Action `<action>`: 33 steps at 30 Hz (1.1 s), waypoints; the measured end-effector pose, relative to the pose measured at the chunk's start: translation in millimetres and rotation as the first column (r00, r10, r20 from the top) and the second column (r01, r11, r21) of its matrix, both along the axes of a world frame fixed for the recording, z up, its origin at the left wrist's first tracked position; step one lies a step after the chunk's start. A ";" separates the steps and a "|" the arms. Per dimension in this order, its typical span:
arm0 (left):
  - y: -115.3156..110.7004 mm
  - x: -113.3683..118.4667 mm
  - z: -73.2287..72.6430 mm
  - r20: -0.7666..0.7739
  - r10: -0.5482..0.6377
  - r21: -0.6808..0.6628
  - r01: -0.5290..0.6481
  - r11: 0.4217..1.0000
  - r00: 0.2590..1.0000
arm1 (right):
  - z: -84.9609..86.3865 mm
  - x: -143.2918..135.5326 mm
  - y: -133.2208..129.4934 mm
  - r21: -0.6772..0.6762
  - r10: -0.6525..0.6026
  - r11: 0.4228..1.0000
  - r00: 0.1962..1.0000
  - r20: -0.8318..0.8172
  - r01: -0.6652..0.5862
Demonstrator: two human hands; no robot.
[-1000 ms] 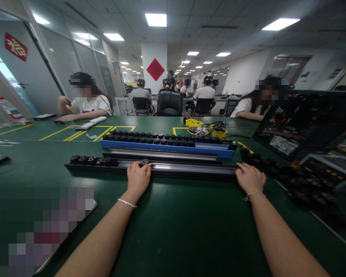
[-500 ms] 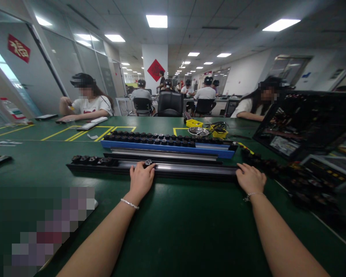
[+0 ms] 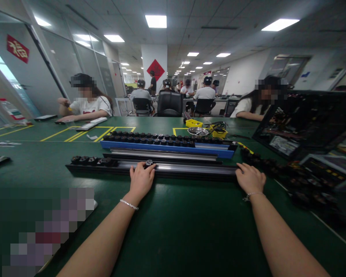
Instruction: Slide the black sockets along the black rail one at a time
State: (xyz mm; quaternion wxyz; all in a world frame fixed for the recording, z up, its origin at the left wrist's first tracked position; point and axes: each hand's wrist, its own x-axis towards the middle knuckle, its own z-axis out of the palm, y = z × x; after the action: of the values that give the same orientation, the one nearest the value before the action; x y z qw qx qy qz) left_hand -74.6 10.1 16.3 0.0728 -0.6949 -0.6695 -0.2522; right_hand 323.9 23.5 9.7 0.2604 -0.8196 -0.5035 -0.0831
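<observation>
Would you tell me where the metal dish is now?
In the head view, the metal dish sits right of centre, beside a yellow bin, beyond the blue rail.

I was in a large open-plan office fitted out as a workshop. Ceiling panels point(image 3: 155, 21) lit the room, and glass partitions point(image 3: 64, 57) ran along the left. My green desk point(image 3: 173, 227) had yellow tape lines point(image 3: 72, 134) marking off areas, and on it lay black and blue rails point(image 3: 167, 147), small yellow bins point(image 3: 194, 123) and an open computer case point(image 3: 308, 119). People in caps sat at other desks ahead, near a black office chair point(image 3: 170, 103), and a red diamond-shaped paper sign point(image 3: 155, 70) hung on a white pillar point(image 3: 154, 53).
</observation>
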 end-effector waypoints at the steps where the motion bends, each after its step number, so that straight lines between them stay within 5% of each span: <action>1: 0.0 0.0 -0.1 0.000 -0.007 0.000 0.007 1.000 1.000 | -0.2 -0.3 0.0 0.008 -0.002 1.000 1.000 0.003 0.002; 25: -0.5 -5.1 5.9 0.055 -0.115 -0.003 0.116 0.993 0.992 | 1.1 3.5 1.0 -0.042 0.007 0.999 1.000 -0.015 -0.008; 33: 3.3 -11.5 6.7 0.128 0.069 -0.007 -0.069 0.998 0.989 | -1.4 2.5 1.0 -0.009 -0.007 1.000 1.000 0.011 0.007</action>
State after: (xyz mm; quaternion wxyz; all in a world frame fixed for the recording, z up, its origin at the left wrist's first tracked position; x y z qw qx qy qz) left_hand -86.2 13.4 23.0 0.0372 -0.6539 -0.6967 -0.2927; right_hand 326.3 24.5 8.3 0.2537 -0.8220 -0.5025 -0.0863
